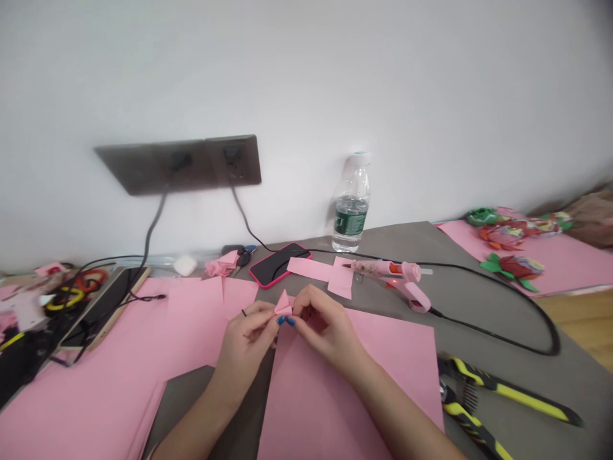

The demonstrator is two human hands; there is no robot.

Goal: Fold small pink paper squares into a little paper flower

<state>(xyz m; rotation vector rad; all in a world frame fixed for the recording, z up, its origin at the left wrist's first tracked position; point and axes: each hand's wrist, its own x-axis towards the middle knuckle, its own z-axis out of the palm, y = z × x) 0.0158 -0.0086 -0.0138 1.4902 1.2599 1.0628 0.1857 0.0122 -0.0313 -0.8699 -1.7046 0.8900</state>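
A small folded piece of pink paper (283, 303) is pinched between my two hands, its pointed tip facing up. My left hand (249, 335) grips its left side with thumb and fingers closed. From the right, my right hand (325, 322) closes thumb and forefinger on its lower edge, thumbs almost meeting. Below them lies a large pink paper sheet (335, 390) on the grey table. Just beyond are cut pink paper strips (313, 268) and a pink glue gun (393, 275) on its side.
A water bottle (351, 204) stands against the wall. A pink-edged phone (278, 263) lies before it. Yellow-and-black pliers (512, 390) rest at right, near the glue gun's looping cable (498, 338). Paper flowers (514, 267) sit far right; pink sheets (96, 396) and another phone (105, 306) lie left.
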